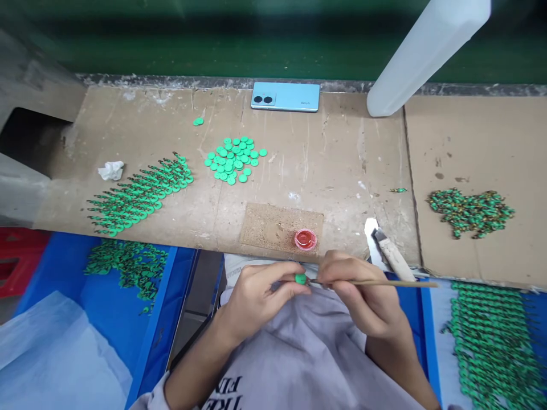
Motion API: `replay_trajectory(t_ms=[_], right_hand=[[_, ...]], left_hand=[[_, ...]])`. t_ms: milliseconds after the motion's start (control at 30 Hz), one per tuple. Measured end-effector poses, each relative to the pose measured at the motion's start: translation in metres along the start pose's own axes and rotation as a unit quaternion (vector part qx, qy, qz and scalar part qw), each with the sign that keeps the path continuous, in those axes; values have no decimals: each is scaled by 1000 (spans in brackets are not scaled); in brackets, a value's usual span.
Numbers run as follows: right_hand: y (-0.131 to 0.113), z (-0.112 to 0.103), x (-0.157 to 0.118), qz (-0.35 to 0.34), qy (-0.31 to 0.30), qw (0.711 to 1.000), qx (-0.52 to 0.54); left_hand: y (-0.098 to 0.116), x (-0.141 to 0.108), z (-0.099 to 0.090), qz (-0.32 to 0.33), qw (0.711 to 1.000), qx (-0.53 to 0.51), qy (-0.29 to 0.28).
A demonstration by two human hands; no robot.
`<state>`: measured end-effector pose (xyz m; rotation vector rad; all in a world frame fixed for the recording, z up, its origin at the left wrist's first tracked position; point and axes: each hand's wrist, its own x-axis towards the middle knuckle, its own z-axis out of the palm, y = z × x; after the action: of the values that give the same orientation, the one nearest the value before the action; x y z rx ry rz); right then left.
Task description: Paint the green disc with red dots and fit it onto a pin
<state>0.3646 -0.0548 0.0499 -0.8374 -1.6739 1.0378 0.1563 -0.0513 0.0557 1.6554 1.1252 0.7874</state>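
Note:
My left hand [256,296] pinches a small green disc [301,279] between thumb and fingers, close to my chest. My right hand [363,296] grips a thin wooden brush [397,283] whose tip touches the disc, the handle pointing right. A small cap of red paint [305,239] sits on a rough brown patch at the bench's front edge, just above my hands.
A pile of green discs [235,159] and rows of green pieces [141,193] lie on the cardboard bench [342,165]. Further green pieces [470,210] lie right. A blue phone [285,97], white bottle [423,51], scraper [387,250], crumpled tissue [111,169] and blue bins [106,285] are around.

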Motion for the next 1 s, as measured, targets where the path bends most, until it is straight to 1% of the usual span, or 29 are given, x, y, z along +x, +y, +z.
replay_trajectory(t_ms=[67, 133, 167, 233, 267, 367, 467, 533, 567, 600, 667, 700, 733, 767, 833, 933, 1000], right_hand=[[1, 1, -5, -30, 84, 995, 33], [2, 2, -8, -64, 175, 981, 55], [3, 2, -8, -81, 207, 973, 54], [3, 0, -8, -97, 244, 964, 31], [3, -2, -8, -93, 254, 962, 17], [3, -12, -10, -48, 298, 953, -8], [7, -35, -14, -9, 338, 939, -61], [11, -59, -18, 11, 338, 929, -152], [14, -73, -21, 29, 339, 915, -219], [17, -87, -24, 56, 341, 892, -292], [25, -114, -30, 118, 338, 836, -416], [30, -125, -32, 131, 329, 818, -453], [35, -133, -34, 136, 311, 807, -483], [41, -139, -35, 129, 293, 797, -512], [51, -144, -32, 104, 250, 791, -548], [63, -141, -18, 82, 172, 792, -579], [68, -139, -7, 87, 130, 782, -604]], left_hand=[[2, 1, 1, -8, 1000, -13, 6], [3, 1, 1, -5, 1000, -22, 9], [3, 2, 1, -7, 1000, -27, 9], [3, 2, 1, -13, 999, -39, 10], [2, 3, 1, -15, 999, -46, 9], [2, 4, 0, -4, 998, -59, 14], [0, 7, -2, 14, 997, -65, 29], [-2, 8, -2, 17, 997, -74, 27], [-4, 8, -2, 14, 996, -80, 21], [-6, 7, -3, 10, 996, -86, 16], [-9, 6, -3, -7, 996, -91, 4], [-10, 5, -2, -16, 996, -91, -1], [-12, 5, -2, -24, 996, -89, -4], [-12, 5, -1, -30, 996, -84, -5], [-12, 5, 0, -24, 997, -72, 9], [-10, 8, 1, 18, 997, -54, 42], [-7, 10, 1, 44, 997, -50, 44]])
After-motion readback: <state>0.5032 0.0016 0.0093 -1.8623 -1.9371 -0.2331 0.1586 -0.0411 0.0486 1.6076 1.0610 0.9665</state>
